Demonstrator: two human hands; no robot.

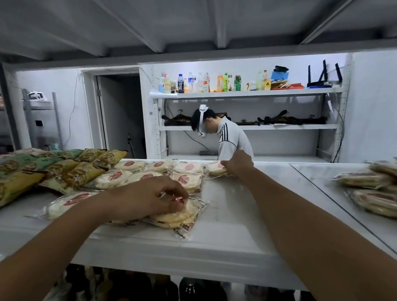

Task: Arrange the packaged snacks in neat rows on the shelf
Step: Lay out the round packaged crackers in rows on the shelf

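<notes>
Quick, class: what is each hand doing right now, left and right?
Left hand: fingers curled, gripping the front cracker pack.
Right hand: gripping the rear cracker pack at the back row's right end.

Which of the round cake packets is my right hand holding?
The packet at the right end of the back row, by the far edge of the shelf: your right hand grips it. Your left hand holds the front packet instead.

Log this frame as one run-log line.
left hand: pinches front pack | right hand: grips back-row pack | shelf: rows partly laid | loose pile: far right
</notes>
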